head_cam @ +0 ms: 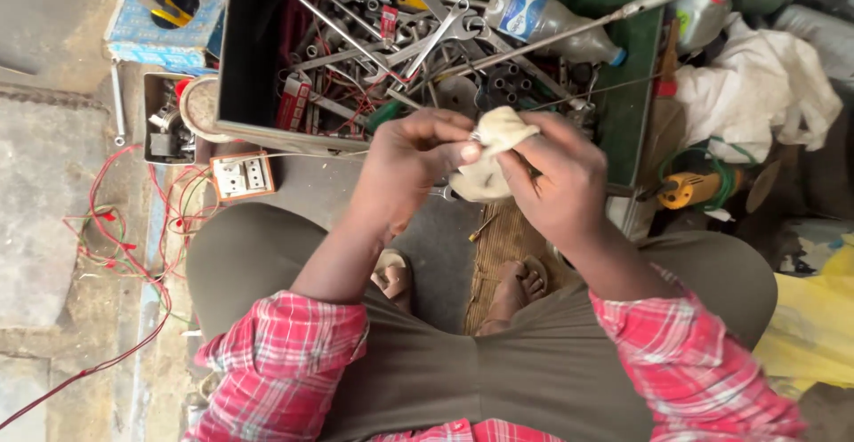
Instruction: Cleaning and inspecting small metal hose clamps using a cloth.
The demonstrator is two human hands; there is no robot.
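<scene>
The crumpled off-white cloth rag (492, 153) lay between both hands, left hand (411, 162) pinching its top, right hand (559, 180) clamped around it

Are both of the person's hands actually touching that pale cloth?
Touching. The head view shows the left hand pinching the top of the pale cloth with thumb and fingers, while the right hand wraps around its other side.

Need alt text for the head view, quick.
Both hands, left hand and right hand, hold a pale cloth over an open green toolbox full of wrenches, beside a plastic bottle.
</scene>
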